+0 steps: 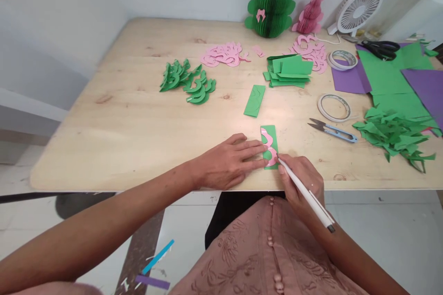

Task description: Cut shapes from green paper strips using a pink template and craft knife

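Observation:
A wavy pink paper cutout [272, 156] lies on a green paper strip [273, 131] near the table's front edge. Fingers stretched out, my left hand [235, 161] presses the cutout and strip flat from the left. My right hand [302, 177] grips a white pen [306, 193], its tip touching the right edge of the cutout. Just beyond lies another green strip [254, 100] with a wavy line drawn on it. Farther back is a stack of folded green strips [289, 71].
Green cutouts [188, 80] and pink cutouts [223, 54] lie toward the back. Thread snips [334, 131], tape rolls [334, 108], green scraps [398, 131] and black scissors [379, 49] are at right. Paper rabbits [272, 7] and a white fan [360, 9] stand along the wall.

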{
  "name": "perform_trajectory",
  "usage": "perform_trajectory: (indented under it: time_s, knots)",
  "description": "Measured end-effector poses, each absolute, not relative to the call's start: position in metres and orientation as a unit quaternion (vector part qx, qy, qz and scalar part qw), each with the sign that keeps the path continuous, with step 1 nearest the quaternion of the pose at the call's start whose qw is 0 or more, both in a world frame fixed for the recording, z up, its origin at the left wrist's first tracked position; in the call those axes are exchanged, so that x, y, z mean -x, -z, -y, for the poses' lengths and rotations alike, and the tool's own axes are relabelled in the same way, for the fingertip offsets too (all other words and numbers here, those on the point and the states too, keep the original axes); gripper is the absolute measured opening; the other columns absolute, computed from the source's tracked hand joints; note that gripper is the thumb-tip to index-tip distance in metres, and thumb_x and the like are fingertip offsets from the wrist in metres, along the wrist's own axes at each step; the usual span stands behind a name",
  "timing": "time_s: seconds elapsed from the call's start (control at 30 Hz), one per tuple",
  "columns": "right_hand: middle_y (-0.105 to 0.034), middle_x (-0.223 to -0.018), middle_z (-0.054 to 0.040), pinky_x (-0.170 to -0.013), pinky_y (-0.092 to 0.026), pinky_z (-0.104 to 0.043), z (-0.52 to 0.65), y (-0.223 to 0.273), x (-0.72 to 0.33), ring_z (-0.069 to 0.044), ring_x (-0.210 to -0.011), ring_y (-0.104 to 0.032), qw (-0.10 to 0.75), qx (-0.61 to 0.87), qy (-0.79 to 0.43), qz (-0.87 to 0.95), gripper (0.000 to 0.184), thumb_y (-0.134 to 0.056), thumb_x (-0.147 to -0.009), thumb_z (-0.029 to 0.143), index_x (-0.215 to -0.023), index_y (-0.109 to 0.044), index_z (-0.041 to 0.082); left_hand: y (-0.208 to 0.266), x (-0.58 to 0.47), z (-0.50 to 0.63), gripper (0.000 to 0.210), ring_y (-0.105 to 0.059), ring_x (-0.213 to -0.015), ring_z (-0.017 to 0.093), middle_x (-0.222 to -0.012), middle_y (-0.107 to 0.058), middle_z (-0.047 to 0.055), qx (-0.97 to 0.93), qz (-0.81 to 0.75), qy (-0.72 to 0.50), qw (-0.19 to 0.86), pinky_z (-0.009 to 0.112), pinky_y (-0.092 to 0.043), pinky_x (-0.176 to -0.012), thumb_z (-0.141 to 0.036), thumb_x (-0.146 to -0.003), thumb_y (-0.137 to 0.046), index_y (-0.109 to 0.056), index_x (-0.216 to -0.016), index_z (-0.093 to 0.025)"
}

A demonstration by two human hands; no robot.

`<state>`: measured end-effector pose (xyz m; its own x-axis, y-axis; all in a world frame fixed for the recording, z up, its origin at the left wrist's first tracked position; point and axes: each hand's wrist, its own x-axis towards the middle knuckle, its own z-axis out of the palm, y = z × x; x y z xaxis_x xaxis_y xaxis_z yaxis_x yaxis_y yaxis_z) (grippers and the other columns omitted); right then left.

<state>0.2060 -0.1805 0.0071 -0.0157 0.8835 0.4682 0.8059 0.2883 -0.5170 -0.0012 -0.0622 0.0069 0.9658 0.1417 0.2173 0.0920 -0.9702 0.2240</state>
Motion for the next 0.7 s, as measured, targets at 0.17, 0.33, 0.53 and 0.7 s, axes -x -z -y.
perform_trajectory:
  time_s: [0.17,0.33,0.53,0.7]
  knots:
    - [-0.072,-0.088,-0.0067,-0.068,-0.052,-0.034,0.180,-0.006,-0.206,-0.020,-0.074,-0.061,0.379,0.584,-0.042,0.717,0.027,-0.053,-0.092,0.013,-0.116,-0.064,0.020,-0.010,0.000,0.061,0.058,-0.042,-0.139,0.027,-0.150,-0.046,0.013,-0.987,-0.053,-0.104,0.107,0.046,-0.036,-0.106,-0.012,-0.088,-0.046,-0.041,-0.145,-0.022]
    - [-0.072,-0.090,-0.0069,-0.068,-0.052,-0.034,0.180,-0.007,-0.206,-0.020,-0.074,-0.061,0.381,0.580,-0.050,0.718,0.028,-0.055,-0.091,0.012,-0.117,-0.063,0.020,-0.011,-0.002,0.063,0.057,-0.041,-0.139,0.028,-0.150,-0.044,0.014,-0.988,-0.056,-0.104,0.097,0.046,-0.037,-0.105,-0.012,-0.087,-0.048,-0.044,-0.142,-0.022]
    - [-0.073,-0.094,-0.0041,-0.074,-0.053,-0.030,0.180,-0.014,-0.213,-0.018,-0.084,-0.067,0.405,0.620,-0.155,0.654,0.017,-0.056,-0.093,0.019,-0.107,-0.066,0.022,-0.009,-0.002,0.064,0.055,-0.042,-0.138,0.029,-0.149,-0.046,0.015,-0.987,-0.061,-0.111,0.100,0.047,-0.037,-0.105,-0.013,-0.087,-0.047,-0.046,-0.141,-0.022]
    - [-0.072,-0.085,0.0002,-0.067,-0.053,-0.025,0.179,-0.014,-0.217,-0.015,-0.075,-0.067,0.416,0.673,-0.189,0.582,0.009,-0.060,-0.090,0.026,-0.096,-0.066,0.023,-0.009,-0.001,0.063,0.053,-0.041,-0.138,0.029,-0.150,-0.044,0.016,-0.987,-0.058,-0.104,0.109,0.048,-0.037,-0.105,-0.013,-0.087,-0.046,-0.047,-0.140,-0.021]
